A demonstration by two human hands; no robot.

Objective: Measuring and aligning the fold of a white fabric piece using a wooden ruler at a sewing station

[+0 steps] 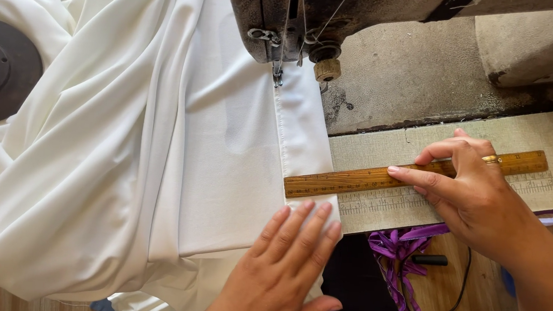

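White fabric (126, 137) lies spread over the sewing table, its folded hem running under the needle of a dark sewing machine (287, 18). My left hand (284, 268) rests flat on the fabric's near edge, fingers together and pointing away from me. My right hand (477, 194) presses a wooden ruler (353, 179) down across the hem and the table top, fingers spread along it. A gold ring shows on that hand.
A measuring tape strip (550, 184) is fixed along the table edge under the ruler. Purple ribbon (400, 251) and a black cable (449, 301) hang below the table at the right. A dark round disc (0, 74) sits at the far left.
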